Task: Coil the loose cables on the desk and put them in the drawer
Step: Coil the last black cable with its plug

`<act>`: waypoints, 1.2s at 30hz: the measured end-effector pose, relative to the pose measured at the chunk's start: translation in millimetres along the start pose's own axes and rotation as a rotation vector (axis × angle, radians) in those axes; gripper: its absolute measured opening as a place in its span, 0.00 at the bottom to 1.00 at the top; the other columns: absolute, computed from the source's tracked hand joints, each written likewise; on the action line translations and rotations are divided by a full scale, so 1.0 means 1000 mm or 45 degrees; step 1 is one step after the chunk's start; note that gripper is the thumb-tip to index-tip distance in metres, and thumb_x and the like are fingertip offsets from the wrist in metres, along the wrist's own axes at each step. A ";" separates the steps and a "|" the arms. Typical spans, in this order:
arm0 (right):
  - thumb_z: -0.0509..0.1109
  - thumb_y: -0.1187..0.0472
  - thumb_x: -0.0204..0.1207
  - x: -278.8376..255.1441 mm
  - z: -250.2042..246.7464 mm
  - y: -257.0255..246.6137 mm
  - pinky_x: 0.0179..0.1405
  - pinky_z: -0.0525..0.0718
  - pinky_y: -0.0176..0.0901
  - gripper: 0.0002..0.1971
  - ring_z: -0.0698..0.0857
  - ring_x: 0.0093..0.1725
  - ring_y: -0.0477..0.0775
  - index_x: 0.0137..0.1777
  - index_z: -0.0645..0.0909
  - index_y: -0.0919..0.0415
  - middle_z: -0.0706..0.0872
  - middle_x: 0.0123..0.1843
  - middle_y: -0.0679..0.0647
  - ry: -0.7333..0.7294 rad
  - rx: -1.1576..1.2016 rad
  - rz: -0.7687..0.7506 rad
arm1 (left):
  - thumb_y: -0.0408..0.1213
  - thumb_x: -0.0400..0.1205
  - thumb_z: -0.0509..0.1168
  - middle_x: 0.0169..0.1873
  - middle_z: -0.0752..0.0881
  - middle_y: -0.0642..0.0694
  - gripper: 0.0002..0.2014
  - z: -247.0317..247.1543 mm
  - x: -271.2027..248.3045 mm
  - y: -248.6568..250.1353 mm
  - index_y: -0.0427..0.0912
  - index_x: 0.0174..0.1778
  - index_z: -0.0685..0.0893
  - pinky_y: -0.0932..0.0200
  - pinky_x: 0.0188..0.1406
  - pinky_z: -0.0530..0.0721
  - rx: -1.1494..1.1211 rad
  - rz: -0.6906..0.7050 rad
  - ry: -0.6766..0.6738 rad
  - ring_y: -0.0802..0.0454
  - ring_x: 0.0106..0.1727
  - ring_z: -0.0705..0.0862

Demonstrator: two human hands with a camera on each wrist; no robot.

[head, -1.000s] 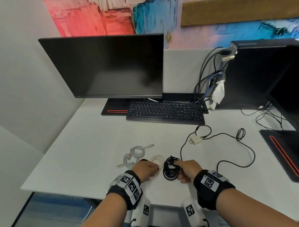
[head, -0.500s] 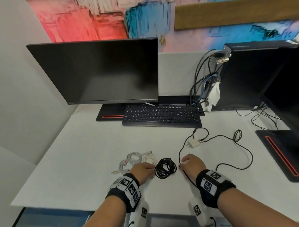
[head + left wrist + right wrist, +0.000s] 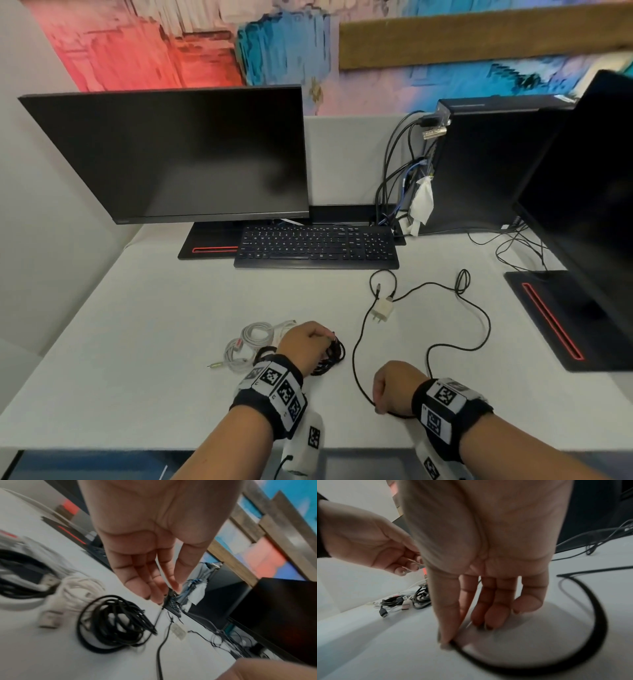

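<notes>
The right hand point(image 3: 394, 387) has its grip pinched on the long loose black cable point(image 3: 356, 342) on the white table point(image 3: 137, 325). The left hand point(image 3: 305, 346), its grip relaxed and holding nothing, hovers over the coiled black cable bundle point(image 3: 113, 622). Best draw slack toward that bundle in even loops.

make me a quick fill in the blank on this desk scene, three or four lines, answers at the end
1. The right hand pinches the loose ____ cable near the desk's front edge.
2. That cable runs back to a ____ wall charger.
3. The left hand is over the coiled black cable, which lies to the ____ of the white cable bundle.
4. The monitor stands behind the black ____.

Missing words: black; white; right; keyboard
</notes>
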State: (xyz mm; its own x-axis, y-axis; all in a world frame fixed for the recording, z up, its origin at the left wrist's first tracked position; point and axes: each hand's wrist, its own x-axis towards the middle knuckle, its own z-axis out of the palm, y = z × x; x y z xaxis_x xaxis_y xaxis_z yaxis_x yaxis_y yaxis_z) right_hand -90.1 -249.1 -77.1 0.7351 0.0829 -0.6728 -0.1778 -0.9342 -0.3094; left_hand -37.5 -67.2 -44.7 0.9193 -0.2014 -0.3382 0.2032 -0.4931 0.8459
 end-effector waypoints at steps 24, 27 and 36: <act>0.73 0.53 0.71 -0.020 -0.015 0.131 0.41 0.70 0.25 0.31 0.75 0.46 0.44 0.74 0.67 0.43 0.73 0.52 0.48 0.343 0.552 0.059 | 0.23 0.79 0.53 0.79 0.56 0.46 0.31 0.120 0.059 0.050 0.60 0.72 0.73 0.58 0.75 0.63 0.868 0.309 -0.258 0.48 0.78 0.58; 0.73 0.52 0.71 -0.017 -0.017 0.136 0.41 0.71 0.26 0.33 0.75 0.44 0.43 0.76 0.65 0.44 0.74 0.49 0.46 0.324 0.602 0.075 | 0.28 0.82 0.52 0.82 0.50 0.43 0.29 0.122 0.069 0.051 0.63 0.75 0.67 0.55 0.77 0.59 1.002 0.281 -0.299 0.46 0.81 0.52; 0.71 0.53 0.74 -0.013 -0.027 0.136 0.40 0.72 0.26 0.30 0.76 0.42 0.42 0.75 0.67 0.47 0.75 0.45 0.44 0.248 0.631 0.083 | 0.50 0.83 0.60 0.63 0.70 0.43 0.12 0.124 0.088 0.044 0.50 0.55 0.82 0.55 0.63 0.72 1.294 0.319 -0.271 0.45 0.64 0.70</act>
State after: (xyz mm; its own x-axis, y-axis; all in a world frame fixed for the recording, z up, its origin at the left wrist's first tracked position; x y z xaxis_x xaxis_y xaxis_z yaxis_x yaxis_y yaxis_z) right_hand -105.8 -386.4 -92.0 0.8118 -0.0800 -0.5784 -0.4800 -0.6556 -0.5829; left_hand 10.3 -210.9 -88.4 0.7982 -0.4899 -0.3504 -0.4500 -0.8718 0.1936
